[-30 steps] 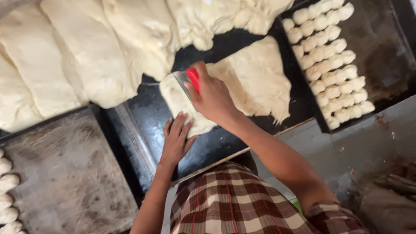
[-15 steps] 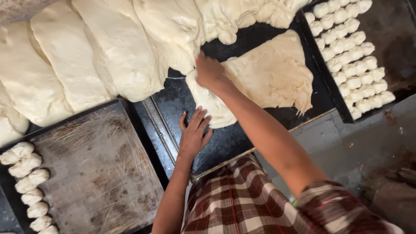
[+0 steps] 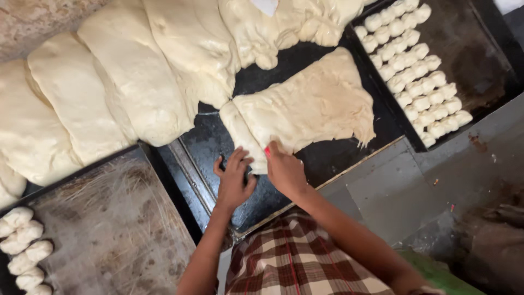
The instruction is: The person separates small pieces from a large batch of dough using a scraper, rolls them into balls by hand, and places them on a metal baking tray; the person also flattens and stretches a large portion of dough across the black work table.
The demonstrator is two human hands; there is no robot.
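Two hands at dough slab, right hand grip closed on red-handled cutter, left hand spread open

A bakery: big dough slabs and trays of shaped rolls.

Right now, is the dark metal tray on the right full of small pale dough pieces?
Partly full. The dough pieces sit in rows along the dark metal tray's left side; the rest is bare.

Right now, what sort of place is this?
Likely a bakery's dough bench: big dough slabs on a dark worktop, a tray of small shaped pieces, right hand at a slab's edge.
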